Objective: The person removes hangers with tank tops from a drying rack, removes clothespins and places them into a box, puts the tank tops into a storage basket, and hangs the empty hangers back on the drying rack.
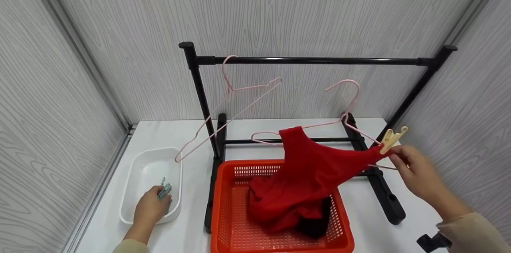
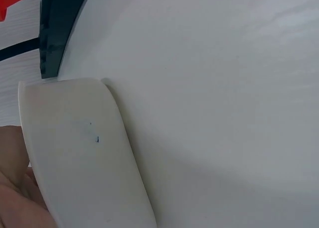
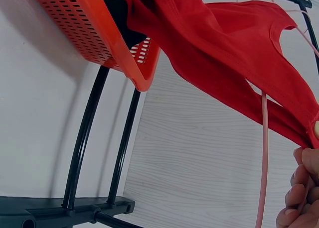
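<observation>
In the head view my right hand [image 1: 419, 173] pinches the shoulder strap of a red tank top [image 1: 311, 161]. A pale yellow clothespin [image 1: 391, 140] clips that strap to a pink wire hanger [image 1: 351, 101], whose hook is off the rail. Curled fingers [image 3: 296, 203] show at the strap's end in the right wrist view. The lower part of the top lies in an orange-red basket [image 1: 217, 205]. Over the white tub [image 1: 129, 181] at left, my left hand [image 1: 151, 207] holds a green clothespin [image 1: 164, 191]. The tub's wall [image 2: 79, 148] hides most of that hand in the left wrist view.
A black clothes rack [image 1: 319, 60] stands behind the basket, its feet [image 1: 385, 193] on the white table [image 1: 191, 205]. Another pink hanger [image 1: 229, 97] hangs at the rail's left end. Black cloth [image 1: 313, 227] lies in the basket. Grey wood-grain panels [image 1: 279, 9] enclose the table.
</observation>
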A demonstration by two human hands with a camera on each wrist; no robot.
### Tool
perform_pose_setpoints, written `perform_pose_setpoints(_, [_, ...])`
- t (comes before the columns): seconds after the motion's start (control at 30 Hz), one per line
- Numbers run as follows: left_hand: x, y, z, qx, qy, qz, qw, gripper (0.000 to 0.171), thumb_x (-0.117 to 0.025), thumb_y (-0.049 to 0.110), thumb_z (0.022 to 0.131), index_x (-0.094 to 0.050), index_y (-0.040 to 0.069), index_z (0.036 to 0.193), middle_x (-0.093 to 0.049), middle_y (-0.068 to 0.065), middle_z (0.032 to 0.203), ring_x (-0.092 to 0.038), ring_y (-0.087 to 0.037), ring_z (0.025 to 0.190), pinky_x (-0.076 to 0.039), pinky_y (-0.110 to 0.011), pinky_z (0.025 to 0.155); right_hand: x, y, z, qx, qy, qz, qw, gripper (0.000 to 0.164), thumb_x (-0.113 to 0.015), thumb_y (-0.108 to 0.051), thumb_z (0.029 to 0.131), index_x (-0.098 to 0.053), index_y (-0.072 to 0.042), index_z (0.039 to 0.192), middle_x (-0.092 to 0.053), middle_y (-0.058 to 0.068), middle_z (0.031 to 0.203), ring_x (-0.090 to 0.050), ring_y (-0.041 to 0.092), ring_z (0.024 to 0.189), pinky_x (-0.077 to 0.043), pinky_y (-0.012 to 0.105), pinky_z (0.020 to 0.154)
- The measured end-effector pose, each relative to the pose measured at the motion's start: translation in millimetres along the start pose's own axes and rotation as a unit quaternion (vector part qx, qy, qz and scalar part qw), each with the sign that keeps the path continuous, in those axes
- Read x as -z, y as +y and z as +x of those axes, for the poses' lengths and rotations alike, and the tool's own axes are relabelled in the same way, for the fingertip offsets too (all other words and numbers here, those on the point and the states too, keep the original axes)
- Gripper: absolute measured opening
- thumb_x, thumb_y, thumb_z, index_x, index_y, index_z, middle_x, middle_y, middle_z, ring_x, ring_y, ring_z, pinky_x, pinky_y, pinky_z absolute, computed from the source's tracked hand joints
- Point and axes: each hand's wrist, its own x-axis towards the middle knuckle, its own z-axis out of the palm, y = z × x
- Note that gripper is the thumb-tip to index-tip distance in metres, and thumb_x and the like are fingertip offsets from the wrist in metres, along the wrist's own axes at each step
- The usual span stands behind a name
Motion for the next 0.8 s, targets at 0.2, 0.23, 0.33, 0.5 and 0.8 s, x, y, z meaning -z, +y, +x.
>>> perform_pose_setpoints(0.2, [-1.0,1.3,-0.4,0.0,-0.008,0.015,0.9999,0.056,-0.06,0.024,0.099,-0.045,-0.011,0.139,-0.051,-0.034,0.137,-0.047,-0.051,0.128,-0.038,-0.061,0.105,0.1,0.3,-1.3,-0.003,-0.003,-0.004,1.0,0.01,-0.062,0.007,0.094,-0.065,0.002,0.102,-0.061,0.001,0.088,-0.048,0.004,0.075,-0.039,0.014,0.064])
perform_pose_setpoints(0.23, [-1.3,1.6,-0.5,0.0,-0.008,0.017,0.9998,0.056,-0.06,0.024,0.098,-0.046,-0.011,0.139,-0.052,-0.033,0.136,-0.048,-0.051,0.127,-0.039,-0.06,0.105,0.0,0.3,-1.6,-0.003,-0.004,-0.004,1.0,0.01,-0.062,0.007,0.094,-0.065,0.002,0.102,-0.061,0.002,0.088,-0.048,0.004,0.074,-0.039,0.014,0.064])
perform_pose_setpoints(0.33, [-2.1,2.6,-0.4,0.001,-0.007,0.021,0.9998,0.055,-0.062,0.023,0.098,-0.047,-0.011,0.138,-0.055,-0.032,0.134,-0.05,-0.049,0.126,-0.039,-0.059,0.104,-0.2,0.1,-2.0,0.0,-0.003,-0.005,1.0,0.011,-0.062,0.007,0.094,-0.065,0.003,0.103,-0.062,0.002,0.088,-0.048,0.004,0.074,-0.04,0.014,0.063])
perform_pose_setpoints(0.5, [-2.9,3.5,0.7,0.009,-0.008,0.019,0.9997,0.055,-0.062,0.024,0.098,-0.047,-0.01,0.138,-0.055,-0.031,0.134,-0.05,-0.048,0.127,-0.039,-0.059,0.105,-0.1,-0.6,-2.0,-0.002,-0.003,-0.01,1.0,0.012,-0.063,0.007,0.094,-0.065,0.002,0.104,-0.062,0.001,0.088,-0.048,0.005,0.074,-0.04,0.014,0.063])
perform_pose_setpoints(0.8, [-2.7,1.1,0.9,0.013,-0.011,0.014,0.9998,0.056,-0.063,0.026,0.097,-0.048,-0.008,0.139,-0.053,-0.031,0.137,-0.048,-0.049,0.128,-0.038,-0.06,0.106,-0.3,-2.1,-2.5,-0.01,-0.011,-0.007,1.0,0.011,-0.063,0.005,0.094,-0.066,0.001,0.105,-0.063,0.002,0.089,-0.049,0.006,0.075,-0.041,0.015,0.063])
